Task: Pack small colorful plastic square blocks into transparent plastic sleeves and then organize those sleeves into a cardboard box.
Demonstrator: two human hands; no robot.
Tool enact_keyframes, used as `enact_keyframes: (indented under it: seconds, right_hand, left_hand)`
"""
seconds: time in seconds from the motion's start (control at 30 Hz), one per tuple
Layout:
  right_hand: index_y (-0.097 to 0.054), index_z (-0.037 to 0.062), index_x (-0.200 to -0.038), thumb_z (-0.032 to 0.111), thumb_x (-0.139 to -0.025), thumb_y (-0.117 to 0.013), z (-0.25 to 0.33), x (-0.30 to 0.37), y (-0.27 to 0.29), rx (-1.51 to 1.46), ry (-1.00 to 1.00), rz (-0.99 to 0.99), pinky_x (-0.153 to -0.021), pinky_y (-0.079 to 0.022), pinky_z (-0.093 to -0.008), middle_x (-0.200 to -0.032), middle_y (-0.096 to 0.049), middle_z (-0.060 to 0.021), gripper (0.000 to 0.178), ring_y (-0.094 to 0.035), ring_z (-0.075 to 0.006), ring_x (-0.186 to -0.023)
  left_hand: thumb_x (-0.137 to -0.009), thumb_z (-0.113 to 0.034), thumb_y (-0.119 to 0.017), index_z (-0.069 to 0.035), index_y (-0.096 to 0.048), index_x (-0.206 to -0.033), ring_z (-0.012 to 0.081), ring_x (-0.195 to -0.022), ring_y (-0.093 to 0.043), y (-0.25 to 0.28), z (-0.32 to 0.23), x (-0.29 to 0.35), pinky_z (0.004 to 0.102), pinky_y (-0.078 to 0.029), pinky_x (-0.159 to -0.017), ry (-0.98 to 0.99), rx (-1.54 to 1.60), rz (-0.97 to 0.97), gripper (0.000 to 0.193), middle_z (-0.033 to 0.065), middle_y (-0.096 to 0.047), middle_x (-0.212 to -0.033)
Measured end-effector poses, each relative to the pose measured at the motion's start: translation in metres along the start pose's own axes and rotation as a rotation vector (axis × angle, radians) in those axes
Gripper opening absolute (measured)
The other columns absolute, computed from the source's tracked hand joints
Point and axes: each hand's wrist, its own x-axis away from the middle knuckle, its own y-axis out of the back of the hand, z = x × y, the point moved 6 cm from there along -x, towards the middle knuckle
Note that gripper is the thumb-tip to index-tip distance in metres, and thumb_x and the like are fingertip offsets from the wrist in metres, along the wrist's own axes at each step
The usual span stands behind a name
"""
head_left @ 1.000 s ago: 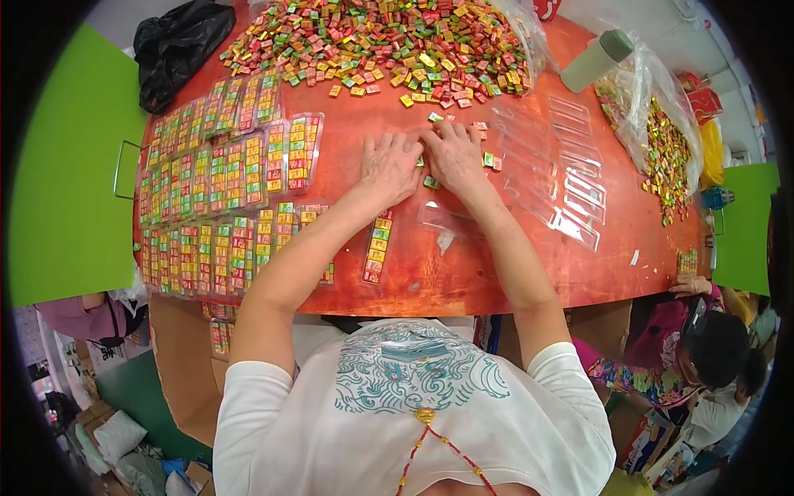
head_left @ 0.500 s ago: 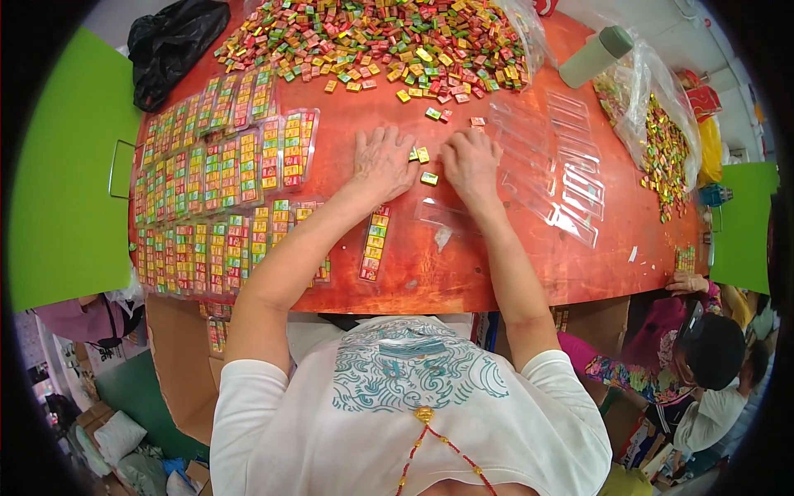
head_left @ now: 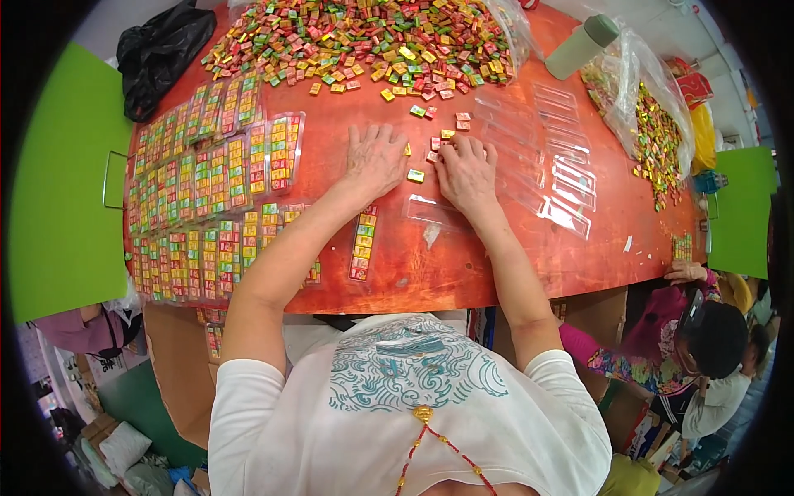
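Left hand [head_left: 375, 157] and right hand [head_left: 466, 169] lie open, palms down, gathering loose candies [head_left: 416, 175] between them; keep fingers flat, sweeping pieces toward the empty sleeve [head_left: 438, 213] below the right hand.

I see bare table [head_left: 463, 264] at six o'clock; candy heap [head_left: 364, 37] blocks twelve, filled trays [head_left: 207, 198] nine.

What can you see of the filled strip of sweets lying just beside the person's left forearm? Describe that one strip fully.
The strip is a narrow clear plastic sleeve holding one column of small square wrapped sweets in yellow, green and red. It lies flat on the orange table, lengthwise toward the person, slightly tilted, apart from the other packs. The left forearm passes close beside it; contact cannot be told.
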Motion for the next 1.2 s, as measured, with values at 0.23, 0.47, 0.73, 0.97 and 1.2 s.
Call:
enact_keyframes:
  seconds: [0.23,0.47,0.73,0.97,1.2]
  right_hand:
    - [-0.063,0.0083,-0.093,0.027,-0.08,-0.068,0.016,-0.013,-0.011,0.041,-0.064,-0.031,-0.094,-0.033,-0.0441,-0.102,-0.059,-0.0056,0.023,-0.054,-0.0233,-0.105]
    - [-0.067,0.0097,-0.092,0.032,-0.081,-0.068,0.02,-0.013,-0.016,-0.105,-0.057,-0.052,-0.095,-0.032,-0.0455,-0.103,-0.06,-0.0061,0.024,-0.053,-0.0242,-0.103]
    - [-0.066,0.0121,-0.102,0.019,-0.083,-0.067,-0.009,0.028,0.008,-0.185,-0.135,-0.055,-0.096,-0.033,-0.0426,-0.107,-0.06,-0.0048,0.02,-0.055,-0.024,-0.102]
    - [-0.064,0.0103,-0.103,0.016,-0.084,-0.068,0.017,0.06,0.021,-0.242,-0.08,0.02,-0.096,-0.034,-0.0431,-0.109,-0.059,-0.0062,0.021,-0.055,-0.0256,-0.105]
    - [-0.063,0.0105,-0.104,0.018,-0.082,-0.069,0.029,0.074,0.021,-0.215,-0.041,0.07,-0.097,-0.034,-0.0439,-0.111,-0.057,-0.0082,0.024,-0.053,-0.0258,-0.107]
  left_hand:
    - [-0.085,-0.028,-0.065,-0.013,-0.059,-0.107,0.0278,-0.109,-0.052,0.001,0.001,0.003,0.0524,-0.035,-0.089,0.0,0.037,0.014,0.026,0.0098,-0.055,-0.108]
    - [-0.083,-0.025,-0.063,-0.013,-0.058,-0.117,0.0304,-0.109,-0.054,0.004,0.009,0.006,0.0512,-0.039,-0.089,-0.053,0.118,-0.02,0.036,0.0123,-0.056,-0.112]
    - [-0.086,-0.016,-0.054,-0.009,-0.044,-0.14,0.0377,-0.122,-0.049,0.02,0.067,0.011,0.0442,-0.041,-0.103,0.056,0.554,0.168,0.055,0.0187,-0.053,-0.123]
    - [-0.086,-0.016,-0.057,-0.011,-0.044,-0.14,0.0391,-0.12,-0.05,0.03,0.055,0.018,0.0457,-0.044,-0.099,0.151,0.506,0.34,0.056,0.0192,-0.052,-0.121]
    - [-0.085,-0.023,-0.066,-0.013,-0.044,-0.137,0.0395,-0.114,-0.055,0.035,0.049,0.029,0.0485,-0.049,-0.09,0.226,0.246,0.367,0.058,0.0181,-0.048,-0.121]
